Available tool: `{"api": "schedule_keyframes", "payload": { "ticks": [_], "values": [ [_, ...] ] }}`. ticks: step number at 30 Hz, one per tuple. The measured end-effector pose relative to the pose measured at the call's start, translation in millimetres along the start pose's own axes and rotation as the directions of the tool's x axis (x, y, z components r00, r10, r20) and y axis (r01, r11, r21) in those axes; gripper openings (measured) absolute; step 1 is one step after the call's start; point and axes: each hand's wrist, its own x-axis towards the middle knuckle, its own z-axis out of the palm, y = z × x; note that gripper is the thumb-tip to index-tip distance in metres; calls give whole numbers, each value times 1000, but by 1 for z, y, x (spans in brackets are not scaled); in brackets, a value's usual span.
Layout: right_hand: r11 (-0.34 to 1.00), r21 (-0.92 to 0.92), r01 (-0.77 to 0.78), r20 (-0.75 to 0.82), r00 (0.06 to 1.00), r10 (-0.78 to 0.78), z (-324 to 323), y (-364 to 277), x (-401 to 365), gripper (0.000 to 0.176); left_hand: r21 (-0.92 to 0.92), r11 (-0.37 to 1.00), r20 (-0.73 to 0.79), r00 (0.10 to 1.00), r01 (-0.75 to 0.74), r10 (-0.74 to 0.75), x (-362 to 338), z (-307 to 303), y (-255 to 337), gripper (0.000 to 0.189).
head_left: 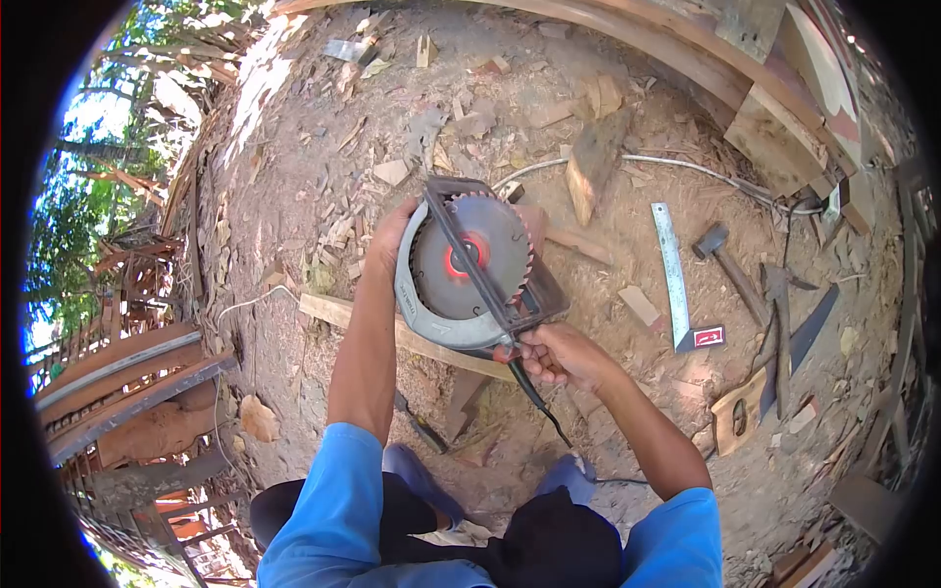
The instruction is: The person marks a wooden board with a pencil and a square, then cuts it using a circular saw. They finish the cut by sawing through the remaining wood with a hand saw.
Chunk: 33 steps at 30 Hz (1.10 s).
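Note:
A circular saw [431, 312] is held up in front of me, turned so its round toothed blade [502, 230] with a red centre faces me. My left hand [392, 235] is wrapped around the far left side of the saw, its fingers mostly hidden behind the grey guard. At the near right corner of the dark base plate [554, 302], my right hand [561, 355] is closed, fingers curled against a small part I cannot make out. A black power cord [534, 394] hangs from the saw toward the ground between my feet.
Beneath the saw lies a long wood strip [328, 309]. To the right are a try square [674, 274], a hammer [735, 269] and a handsaw [737, 412]. A wood chunk [593, 167] and white cable [676, 162] lie beyond. Planks [127, 363] are stacked left.

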Motion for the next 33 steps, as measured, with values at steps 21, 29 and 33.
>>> {"api": "schedule_keyframes", "payload": {
  "ticks": [21,29,33],
  "values": [
    [121,-990,-79,-144,591,-793,31,28,-14,36,-114,991,100,991,-75,87,-5,19,-12,31],
    [969,-37,243,-366,899,-239,26,30,-9,43,-123,991,169,983,-51,72,22,2,-16,32],
    [939,247,237,-269,948,-169,22,39,-5,48,-160,986,211,975,-37,71,42,-12,-26,33]
  ]
}}
